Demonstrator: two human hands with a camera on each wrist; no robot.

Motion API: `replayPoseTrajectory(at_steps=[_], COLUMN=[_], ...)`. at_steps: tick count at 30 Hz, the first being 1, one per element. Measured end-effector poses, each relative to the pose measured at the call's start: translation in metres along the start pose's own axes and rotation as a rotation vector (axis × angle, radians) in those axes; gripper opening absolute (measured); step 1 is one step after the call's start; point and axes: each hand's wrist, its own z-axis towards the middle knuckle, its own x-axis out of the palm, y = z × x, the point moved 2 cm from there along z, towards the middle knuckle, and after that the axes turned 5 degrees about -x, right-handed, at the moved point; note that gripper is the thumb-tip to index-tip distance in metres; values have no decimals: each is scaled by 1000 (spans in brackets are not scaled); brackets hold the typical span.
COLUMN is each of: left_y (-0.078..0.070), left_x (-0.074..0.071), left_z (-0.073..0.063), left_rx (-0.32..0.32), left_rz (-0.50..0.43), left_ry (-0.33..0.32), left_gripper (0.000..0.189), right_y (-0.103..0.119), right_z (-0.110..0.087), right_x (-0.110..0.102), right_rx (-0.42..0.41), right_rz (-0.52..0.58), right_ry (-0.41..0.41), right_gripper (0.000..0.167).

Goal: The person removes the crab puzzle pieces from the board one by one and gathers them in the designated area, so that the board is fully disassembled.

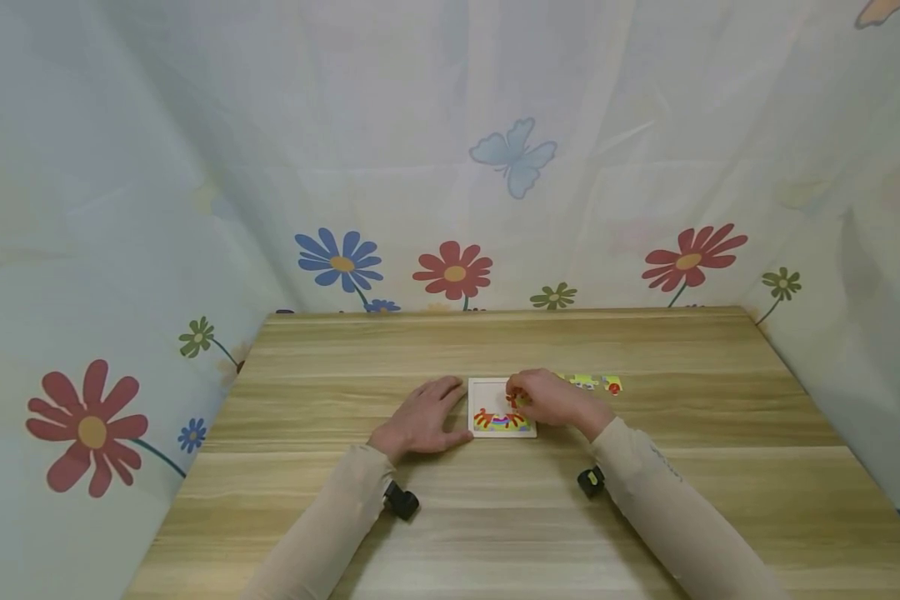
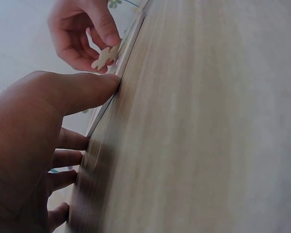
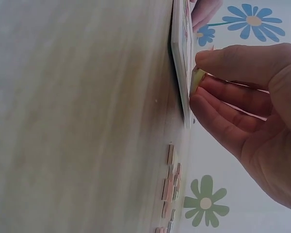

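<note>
A white-framed jigsaw tray (image 1: 487,395) lies flat on the wooden table, its lower row filled with colourful pieces (image 1: 499,421). My left hand (image 1: 422,420) rests on the table at the tray's left side, fingers and thumb spread. In the left wrist view, the left thumb's tip (image 2: 111,83) touches the tray's edge. Over the tray's right part, my right hand (image 1: 553,398) pinches a jigsaw piece (image 2: 103,58) between thumb and fingers. The right wrist view shows that piece edge-on, close above the tray's surface.
Several loose jigsaw pieces (image 1: 612,384) lie on the table (image 1: 690,467) to the right of the tray, partly hidden behind the right hand. A flower-printed curtain (image 1: 390,167) hangs along the table's back and sides.
</note>
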Motion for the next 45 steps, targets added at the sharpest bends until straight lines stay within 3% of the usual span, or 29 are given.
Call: replayPoseTrajectory(at_steps=[35, 45], left_y=[2, 0], left_x=[5, 6], left_z=[-4, -7], left_rx=[16, 11], left_rz=[17, 4], left_ry=[-32, -21], left_gripper=[83, 83], right_y=[0, -9], right_z=[-25, -39], right_x=[-19, -17], right_rx=[-5, 51], right_rz=[-102, -105], right_ry=[-80, -81], right_gripper=[20, 22])
